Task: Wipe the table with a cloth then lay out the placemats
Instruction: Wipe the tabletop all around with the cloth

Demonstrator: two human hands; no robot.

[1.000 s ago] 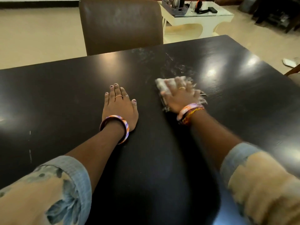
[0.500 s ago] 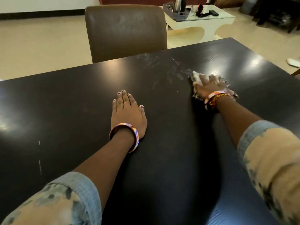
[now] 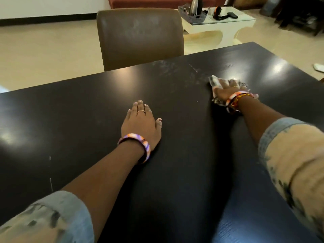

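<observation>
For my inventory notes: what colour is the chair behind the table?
Brown, seen in the head view: the chair beyond the dark table.

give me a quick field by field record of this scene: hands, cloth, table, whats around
left hand: left hand lies flat on the table, fingers straight, holding nothing
right hand: right hand presses on the cloth, fingers spread over it
cloth: pale cloth lies flat under the right hand on the far right part of the table
table: dark glossy table, whitish smears near the far edge
placemats: none in view
chair: brown chair at the far side
background: white side table with a metal flask
</observation>
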